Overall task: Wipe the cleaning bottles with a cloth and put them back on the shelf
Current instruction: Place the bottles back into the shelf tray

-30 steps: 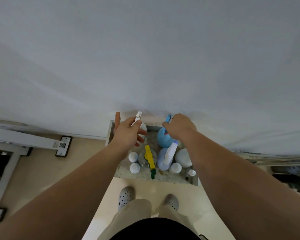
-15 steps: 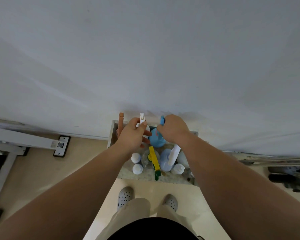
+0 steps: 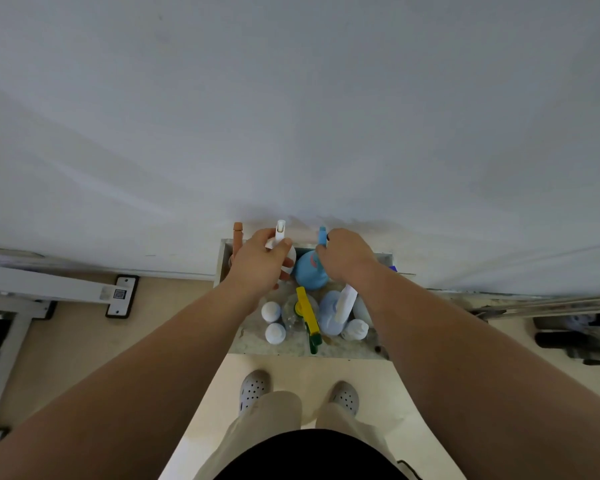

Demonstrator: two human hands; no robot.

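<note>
**Item 1, blue spray bottle** (image 3: 308, 273): round body, upright, in the back row of the shelf (image 3: 257, 342), close to the wall (image 3: 291, 116). The right hand (image 3: 347, 259) is on its neck. The grip is closed, fingers curled round the neck just under the blue nozzle.

**Item 2, white spray bottle** (image 3: 280, 232): upright, just left of item 1. Whether the 2 bodies touch cannot be told. The left hand (image 3: 258, 268) wraps it. The grip is closed, thumb across the front, nozzle standing out above the knuckles.

**Item 3, remaining stock on the shelf, packed close:**
- 1 orange bottle (image 3: 237, 237) at the back left corner.
- 1 clear bottle (image 3: 290, 315) with a yellow and green sprayer (image 3: 307, 313) in the middle.
- 1 pale blue bottle (image 3: 328, 317) with a white sprayer (image 3: 345, 303) to its right.
- 2 white caps (image 3: 270, 310) at front left.
- 1 white bottle (image 3: 355, 330) at front right.

**Item 4, cloth:** not in view.

**Surroundings:** pale floor (image 3: 174, 323), 2 perforated shoes (image 3: 255, 389) just in front of the shelf, and a white frame (image 3: 42, 287) with a coded label at left.

**Step in hand:** both hands are on back-row bottles at shelf level. With no cloth showing, this looks like taking out 2 bottles for wiping. Setting them back cannot be ruled out.

**Next move calls for:**
- A straight lift, so the nozzles clear the wall and the bodies clear the front-row sprayers.
- 1 hand freed to fetch a cloth before any wiping starts.
</note>
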